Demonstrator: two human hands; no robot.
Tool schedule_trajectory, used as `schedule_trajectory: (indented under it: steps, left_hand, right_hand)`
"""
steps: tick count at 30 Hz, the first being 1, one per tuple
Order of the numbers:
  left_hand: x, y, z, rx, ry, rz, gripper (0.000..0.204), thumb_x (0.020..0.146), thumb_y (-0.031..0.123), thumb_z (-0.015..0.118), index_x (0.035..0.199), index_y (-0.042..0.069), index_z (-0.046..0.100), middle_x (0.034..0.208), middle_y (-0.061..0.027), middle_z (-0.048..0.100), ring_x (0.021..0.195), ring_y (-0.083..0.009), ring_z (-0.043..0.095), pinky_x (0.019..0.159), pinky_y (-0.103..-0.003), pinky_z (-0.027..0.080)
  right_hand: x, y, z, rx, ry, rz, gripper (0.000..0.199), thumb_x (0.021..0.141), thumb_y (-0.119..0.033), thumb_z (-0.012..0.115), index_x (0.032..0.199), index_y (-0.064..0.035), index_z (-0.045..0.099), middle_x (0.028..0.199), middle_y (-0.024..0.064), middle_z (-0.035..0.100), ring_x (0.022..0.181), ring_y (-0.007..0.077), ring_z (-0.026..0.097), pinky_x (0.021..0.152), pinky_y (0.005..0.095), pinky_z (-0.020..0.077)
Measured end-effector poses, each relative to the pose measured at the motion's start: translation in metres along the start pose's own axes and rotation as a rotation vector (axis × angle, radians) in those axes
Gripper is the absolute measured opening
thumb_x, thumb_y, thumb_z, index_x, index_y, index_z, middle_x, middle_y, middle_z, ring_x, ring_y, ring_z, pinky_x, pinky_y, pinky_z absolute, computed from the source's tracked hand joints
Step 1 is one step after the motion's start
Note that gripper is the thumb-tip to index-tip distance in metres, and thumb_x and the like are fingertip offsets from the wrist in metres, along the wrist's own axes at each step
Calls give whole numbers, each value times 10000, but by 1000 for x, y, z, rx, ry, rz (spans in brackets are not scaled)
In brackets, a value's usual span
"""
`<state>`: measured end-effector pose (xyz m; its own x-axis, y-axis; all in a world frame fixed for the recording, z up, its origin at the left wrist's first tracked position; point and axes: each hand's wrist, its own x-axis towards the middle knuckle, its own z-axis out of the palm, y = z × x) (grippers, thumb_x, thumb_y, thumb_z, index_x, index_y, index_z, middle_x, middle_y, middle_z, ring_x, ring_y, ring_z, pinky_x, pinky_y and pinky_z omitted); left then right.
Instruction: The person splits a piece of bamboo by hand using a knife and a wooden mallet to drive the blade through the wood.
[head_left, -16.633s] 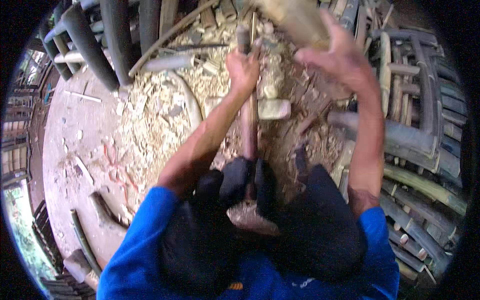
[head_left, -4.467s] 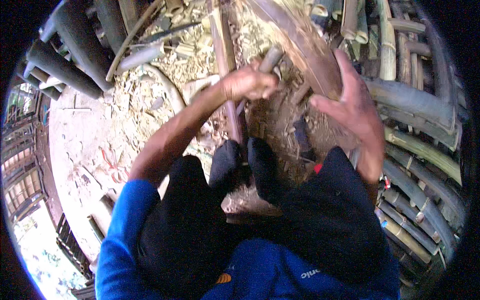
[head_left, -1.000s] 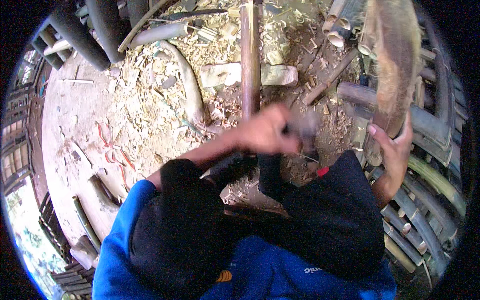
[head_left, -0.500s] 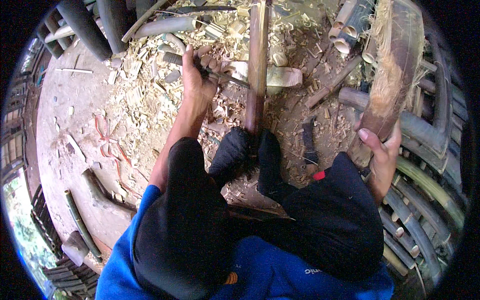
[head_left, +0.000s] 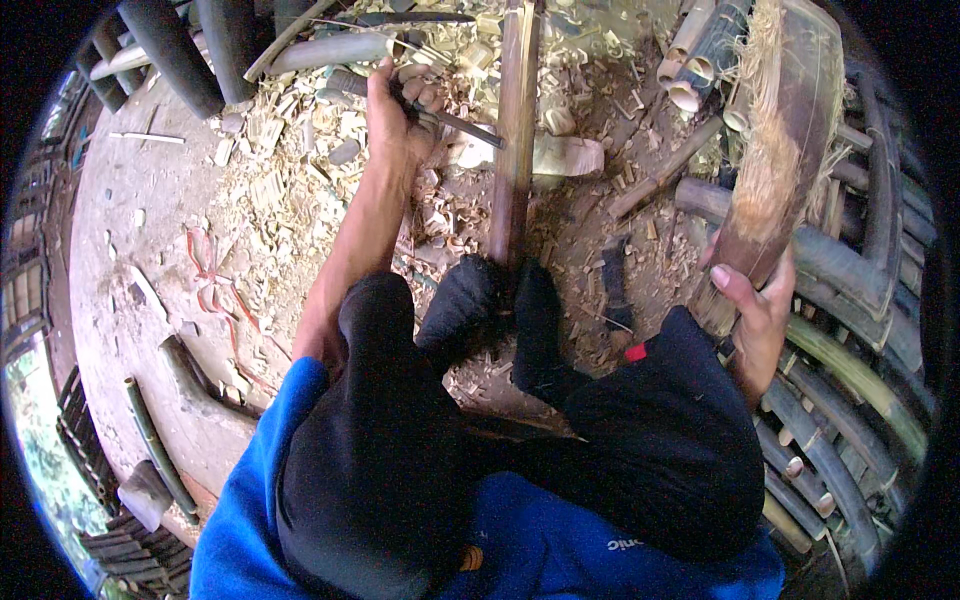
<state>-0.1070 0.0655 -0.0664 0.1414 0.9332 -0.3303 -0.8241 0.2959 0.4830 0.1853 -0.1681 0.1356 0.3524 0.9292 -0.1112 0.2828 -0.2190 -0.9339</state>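
My left hand (head_left: pixel 402 112) is closed around a chisel (head_left: pixel 468 128), its dark wrapped handle poking out to the left. The blade's tip meets the left edge of a brown bamboo pole (head_left: pixel 516 110), which stretches away from me, its near end between my two dark-socked feet (head_left: pixel 462 303). At the right, my right hand (head_left: pixel 755 310) grips the narrow lower end of a thick club-like mallet (head_left: pixel 785 150). Pale frayed fibres cover the mallet's worn left side. The mallet is raised, apart from the pole and the chisel.
Wood chips (head_left: pixel 290 190) litter the ground. A pale wood block (head_left: pixel 568 155) lies by the pole. A dark-handled tool (head_left: pixel 614 280) rests right of my feet. Stacked bamboo poles (head_left: pixel 835 420) fill the right side; orange string (head_left: pixel 212 290) and a forked branch (head_left: pixel 195 380) lie left.
The chisel's tip has moved up along the pole, farther from my feet, and its handle has risen with my left hand. The raised mallet has shifted only slightly.
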Motion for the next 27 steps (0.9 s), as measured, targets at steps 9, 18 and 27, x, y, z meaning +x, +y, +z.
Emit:
schedule_trajectory:
  steps: [9,18,27]
  left_hand:
    - [18,-1,12,-32,-47,-12,397,950,350,510,836,-20,599,574,32,337,540,-118,328,503,-270,315]
    - [27,-11,14,-4,-70,-68,376,949,324,527,861,-32,610,564,47,322,527,-110,321,494,-253,305]
    - [-16,-28,76,420,23,196,359,959,351,602,811,24,609,577,14,489,471,-85,406,428,-256,314]
  right_hand:
    - [2,-1,7,-13,59,11,650,656,-234,744,1193,25,485,969,120,612,842,207,614,809,336,489]
    - [2,5,3,27,34,-14,701,672,-204,774,1266,11,472,981,92,632,847,188,632,805,326,510]
    - [29,-39,-26,-437,208,-367,698,688,-298,801,1246,5,511,975,108,662,891,204,646,833,331,503]
